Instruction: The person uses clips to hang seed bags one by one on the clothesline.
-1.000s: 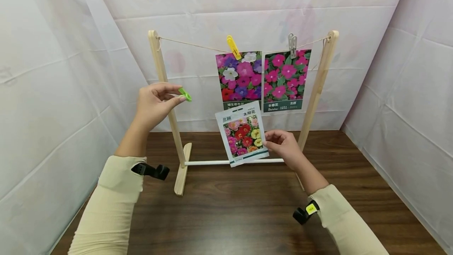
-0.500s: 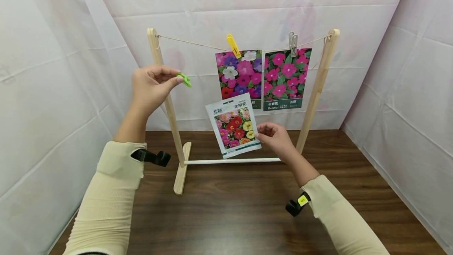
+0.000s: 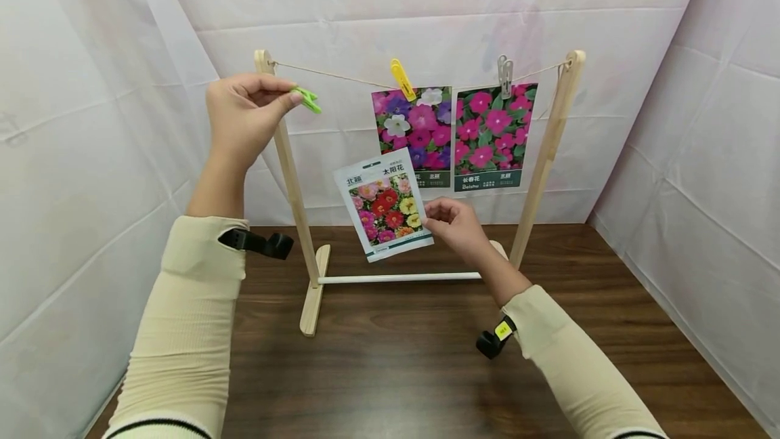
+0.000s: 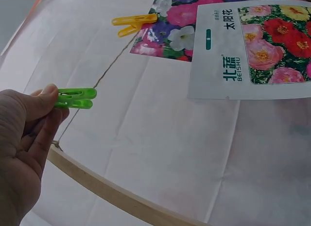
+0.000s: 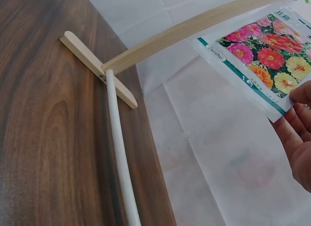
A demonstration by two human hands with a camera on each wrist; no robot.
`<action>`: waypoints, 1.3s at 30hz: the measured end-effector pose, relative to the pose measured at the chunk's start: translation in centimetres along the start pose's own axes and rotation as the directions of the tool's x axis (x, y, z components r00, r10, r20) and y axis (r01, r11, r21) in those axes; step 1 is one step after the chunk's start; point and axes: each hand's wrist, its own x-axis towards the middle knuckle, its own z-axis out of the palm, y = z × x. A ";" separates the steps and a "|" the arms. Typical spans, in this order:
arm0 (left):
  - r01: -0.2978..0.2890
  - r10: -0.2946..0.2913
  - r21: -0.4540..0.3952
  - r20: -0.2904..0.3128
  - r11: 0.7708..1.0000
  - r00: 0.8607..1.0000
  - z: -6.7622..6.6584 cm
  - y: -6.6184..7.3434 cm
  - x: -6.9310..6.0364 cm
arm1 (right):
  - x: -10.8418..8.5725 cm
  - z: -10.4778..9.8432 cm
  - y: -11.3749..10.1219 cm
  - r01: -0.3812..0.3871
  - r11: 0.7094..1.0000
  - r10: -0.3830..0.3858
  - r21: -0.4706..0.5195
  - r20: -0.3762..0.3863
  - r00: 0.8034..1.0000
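Between thumb and fingers my left hand (image 3: pixel 246 114) pinches a green clothespin (image 3: pixel 307 99), up near the left end of the string (image 3: pixel 335 75). In the left wrist view the green clothespin (image 4: pixel 76 97) points toward the string. My right hand (image 3: pixel 457 225) holds a white seed packet (image 3: pixel 385 205) by its lower right edge, thumb in front. Red, pink and yellow flowers are printed on the packet, which tilts to the left. It partly covers a hanging petunia packet (image 3: pixel 420 120), clipped by a yellow clothespin (image 3: pixel 403 80).
A pink-flower packet (image 3: pixel 495 137) hangs at the right from a grey clothespin (image 3: pixel 505 76). The string runs between two wooden posts (image 3: pixel 291 188), joined low down by a white rod (image 3: pixel 399 278). The frame stands on a dark wooden table (image 3: pixel 378 358) before white cloth.
My left hand has risen and shifted slightly left with the green clothespin. The right hand has carried the white seed packet up and to the left. The hanging packets stay put.
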 end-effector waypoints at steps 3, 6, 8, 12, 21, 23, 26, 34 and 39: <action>0.004 -0.005 -0.037 -0.006 0.999 1.000 -0.1 0.2 0.7 | 0.5 0.0 -0.4 0.014 1.000 -0.014 -0.004 0.002 1.000; 0.017 -0.018 -0.070 -0.014 0.997 1.000 -0.1 0.4 1.4 | 1.0 0.1 -0.8 0.023 1.000 -0.023 -0.018 0.000 1.000; 0.028 -0.029 -0.064 -0.020 0.998 0.999 -0.1 0.6 1.7 | 1.3 0.2 -1.0 0.031 0.999 -0.031 -0.031 0.002 1.000; 0.028 -0.028 -0.014 -0.036 1.000 0.999 0.0 0.7 2.3 | 1.8 0.5 -1.3 0.038 0.998 -0.038 -0.041 0.007 0.999; 0.018 -0.014 0.089 -0.045 0.996 0.999 0.5 1.2 3.2 | 2.7 1.3 -2.2 0.026 0.999 -0.026 -0.045 -0.003 1.000; 0.017 -0.013 0.118 -0.037 0.993 0.999 0.6 1.2 3.4 | 2.9 1.5 -2.5 0.020 0.999 -0.021 -0.046 -0.008 1.000; 0.036 -0.034 0.138 -0.019 0.990 0.999 0.7 1.1 3.6 | 3.3 1.7 -2.9 0.021 0.999 -0.022 -0.040 -0.019 1.000; 0.078 -0.081 0.171 0.010 0.982 0.997 0.6 0.8 3.5 | 4.6 2.3 -4.0 0.053 0.997 -0.056 -0.063 -0.051 0.997; 0.114 -0.120 0.190 0.024 0.975 0.992 0.5 0.7 3.3 | 5.7 2.8 -4.6 0.076 0.992 -0.083 -0.097 -0.073 0.994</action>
